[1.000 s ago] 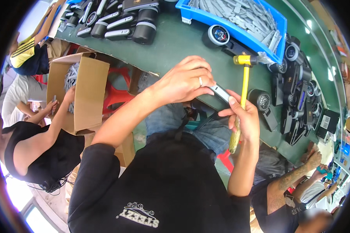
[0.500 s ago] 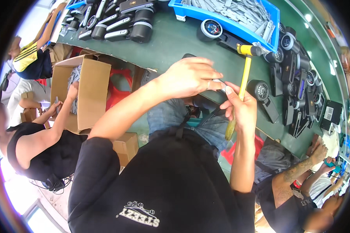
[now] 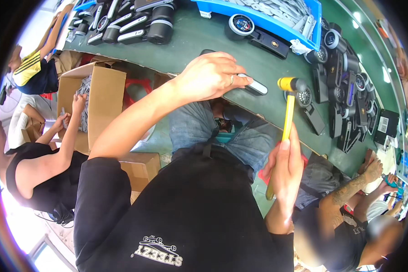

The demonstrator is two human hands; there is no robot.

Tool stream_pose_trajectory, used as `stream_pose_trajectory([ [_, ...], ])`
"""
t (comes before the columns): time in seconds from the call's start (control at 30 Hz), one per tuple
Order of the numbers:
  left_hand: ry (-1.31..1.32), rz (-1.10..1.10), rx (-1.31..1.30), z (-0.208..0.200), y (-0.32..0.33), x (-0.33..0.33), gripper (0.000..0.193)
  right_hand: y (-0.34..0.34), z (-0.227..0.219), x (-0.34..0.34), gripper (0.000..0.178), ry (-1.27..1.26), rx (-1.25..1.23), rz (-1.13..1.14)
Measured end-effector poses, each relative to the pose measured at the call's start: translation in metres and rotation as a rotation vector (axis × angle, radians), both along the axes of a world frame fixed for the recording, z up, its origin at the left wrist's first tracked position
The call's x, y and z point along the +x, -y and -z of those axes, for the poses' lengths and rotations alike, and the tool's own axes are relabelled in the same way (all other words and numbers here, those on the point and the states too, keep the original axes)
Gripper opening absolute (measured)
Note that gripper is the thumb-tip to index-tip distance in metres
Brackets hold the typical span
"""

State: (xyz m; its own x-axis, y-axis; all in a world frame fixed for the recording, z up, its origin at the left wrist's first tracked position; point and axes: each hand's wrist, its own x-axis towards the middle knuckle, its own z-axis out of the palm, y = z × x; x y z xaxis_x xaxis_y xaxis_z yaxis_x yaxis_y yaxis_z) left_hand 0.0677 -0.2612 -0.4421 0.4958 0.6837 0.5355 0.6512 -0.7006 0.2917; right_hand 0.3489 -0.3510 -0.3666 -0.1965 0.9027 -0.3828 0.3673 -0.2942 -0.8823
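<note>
My right hand (image 3: 285,170) is wrapped round the handle of a yellow mallet (image 3: 289,119), whose yellow and dark head points up over the table edge. My left hand (image 3: 211,77) grips a black handheld device (image 3: 257,92) at the table's near edge, fingers closed over its middle. A pale grey strip (image 3: 256,85) lies along the device's right end, with a fingertip near it. The part of the device under my palm is hidden. Just beyond the mallet head lies another black device with a round grille (image 3: 305,97).
A blue bin (image 3: 258,16) of grey strips stands at the far side of the green table (image 3: 186,54). Black devices (image 3: 161,25) are piled far left, more (image 3: 337,81) along the right. A person beside an open carton (image 3: 111,102) works at left; another person's tattooed arm (image 3: 356,188) is at right.
My right hand has drawn away from my left and nearer my body, taking the mallet with it. The grey strip now shows along the device, and my left hand has shifted slightly left.
</note>
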Motion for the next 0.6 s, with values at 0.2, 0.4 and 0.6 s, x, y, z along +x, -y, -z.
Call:
stream_pose_trajectory([
  [0.2,0.002,0.020,-0.020,0.001,-0.002,0.003,0.027,0.024,0.007,-0.010,0.050,-0.029,0.020,0.130],
  [0.4,-0.009,0.008,-0.037,-0.002,-0.001,0.004,0.028,0.026,0.017,-0.009,0.050,-0.041,0.089,0.093],
  [0.6,0.012,0.005,-0.025,0.003,-0.002,0.003,0.026,0.031,0.021,-0.009,0.049,-0.107,0.182,0.099],
])
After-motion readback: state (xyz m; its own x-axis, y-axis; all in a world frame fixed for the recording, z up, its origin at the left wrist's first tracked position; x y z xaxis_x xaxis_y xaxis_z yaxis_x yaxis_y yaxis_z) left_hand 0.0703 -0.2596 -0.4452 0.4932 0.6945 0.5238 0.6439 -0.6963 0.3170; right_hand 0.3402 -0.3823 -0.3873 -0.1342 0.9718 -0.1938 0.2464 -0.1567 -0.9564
